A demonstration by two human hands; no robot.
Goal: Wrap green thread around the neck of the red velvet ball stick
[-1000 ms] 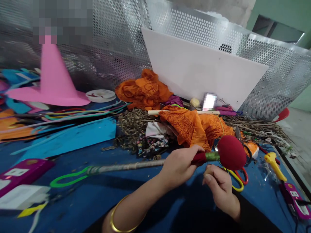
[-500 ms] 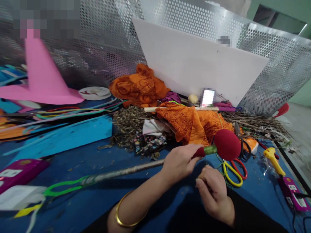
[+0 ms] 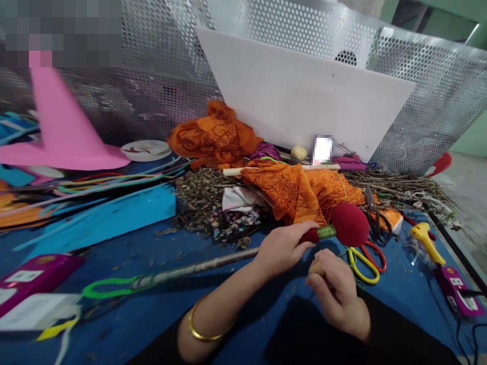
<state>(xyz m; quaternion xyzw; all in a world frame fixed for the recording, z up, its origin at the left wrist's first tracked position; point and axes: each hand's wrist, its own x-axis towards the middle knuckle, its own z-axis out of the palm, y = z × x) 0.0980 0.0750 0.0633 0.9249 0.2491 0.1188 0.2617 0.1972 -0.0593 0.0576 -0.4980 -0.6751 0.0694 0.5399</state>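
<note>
My left hand (image 3: 283, 248), with a gold bangle at the wrist, is closed around a long stick (image 3: 213, 263) near its upper end. That end carries a round, red cloth-covered ball (image 3: 350, 224), and green thread (image 3: 327, 232) is wound in a band around its neck. A bright green loop (image 3: 110, 287) sits at the stick's far left end. Just below the ball, my right hand (image 3: 335, 289) is closed in a pinch. Green thread ran to it from the neck a moment ago; a tan bit between its fingers is mostly hidden.
Yellow- and red-handled scissors (image 3: 365, 264) lie beside my right hand, dark scissors (image 3: 375, 215) behind them. Orange patterned cloth (image 3: 292, 190), dry plant bits (image 3: 198, 197) and twigs crowd the back. A yellow glue gun (image 3: 428, 243) lies right; a pink hat (image 3: 63, 126) stands left.
The view has shifted slightly. My right hand has turned a little, and the thread between it and the neck no longer shows clearly. The left hand keeps its hold.
</note>
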